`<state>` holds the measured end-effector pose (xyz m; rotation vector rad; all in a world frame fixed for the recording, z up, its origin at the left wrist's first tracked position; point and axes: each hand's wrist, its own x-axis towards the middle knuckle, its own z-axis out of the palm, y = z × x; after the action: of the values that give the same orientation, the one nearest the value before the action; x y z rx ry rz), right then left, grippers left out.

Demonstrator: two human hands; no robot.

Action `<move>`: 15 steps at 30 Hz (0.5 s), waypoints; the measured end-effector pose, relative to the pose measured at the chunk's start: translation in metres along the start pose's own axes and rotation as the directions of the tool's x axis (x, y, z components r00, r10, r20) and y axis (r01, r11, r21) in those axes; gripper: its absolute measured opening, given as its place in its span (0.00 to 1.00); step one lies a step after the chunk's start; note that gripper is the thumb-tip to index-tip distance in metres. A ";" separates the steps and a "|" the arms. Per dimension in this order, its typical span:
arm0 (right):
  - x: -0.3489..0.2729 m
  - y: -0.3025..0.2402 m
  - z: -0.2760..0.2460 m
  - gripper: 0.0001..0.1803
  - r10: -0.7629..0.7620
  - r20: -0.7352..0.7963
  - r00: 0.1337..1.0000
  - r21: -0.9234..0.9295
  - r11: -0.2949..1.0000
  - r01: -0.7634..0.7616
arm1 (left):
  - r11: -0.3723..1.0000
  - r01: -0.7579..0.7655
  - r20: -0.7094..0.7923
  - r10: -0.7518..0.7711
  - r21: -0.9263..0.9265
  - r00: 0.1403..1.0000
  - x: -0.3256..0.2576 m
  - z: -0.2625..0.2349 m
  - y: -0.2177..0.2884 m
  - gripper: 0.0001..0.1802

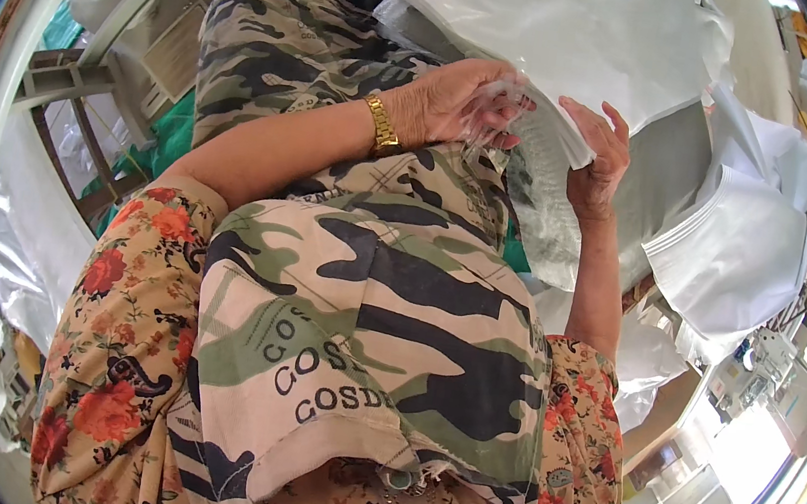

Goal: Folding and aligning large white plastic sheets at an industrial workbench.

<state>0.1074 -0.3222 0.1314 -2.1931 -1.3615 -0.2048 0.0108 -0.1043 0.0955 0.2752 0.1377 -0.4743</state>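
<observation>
Left hand pinching clear plastic bag edge at 12 o'clock; right hand gripping opposite edge. Bag-opening step likely underway; next calling for spreading mouth wider over camouflage apron.

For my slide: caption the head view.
Seated person's left hand and right hand grip a clear plastic bag over a camouflage apron.

I see a clear plastic bag between my hands, a large white plastic bag lying just above it, and more white bags stacked at right.
</observation>
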 end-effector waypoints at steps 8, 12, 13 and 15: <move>0.003 -0.007 -0.001 0.17 -0.035 -0.003 0.999 -0.052 0.998 0.034 | 0.981 0.071 -0.228 -0.029 0.178 0.973 0.006 0.008 -0.005 0.14; 0.004 -0.008 -0.002 0.19 -0.047 -0.034 0.998 -0.063 0.997 0.045 | 0.984 0.041 -0.236 0.001 0.172 0.972 0.001 0.011 -0.005 0.11; 0.004 -0.008 -0.003 0.19 -0.046 -0.036 0.998 -0.063 0.997 0.044 | 0.984 0.042 -0.236 0.000 0.173 0.972 0.000 0.013 -0.005 0.11; 0.005 -0.008 -0.009 0.18 -0.033 -0.013 0.999 -0.073 0.997 0.032 | 0.983 0.063 -0.161 -0.035 0.170 0.986 -0.002 0.018 -0.004 0.09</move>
<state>0.1044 -0.3198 0.1441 -2.2258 -1.4034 -0.2860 0.0087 -0.1118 0.1122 0.4829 0.2582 -0.5148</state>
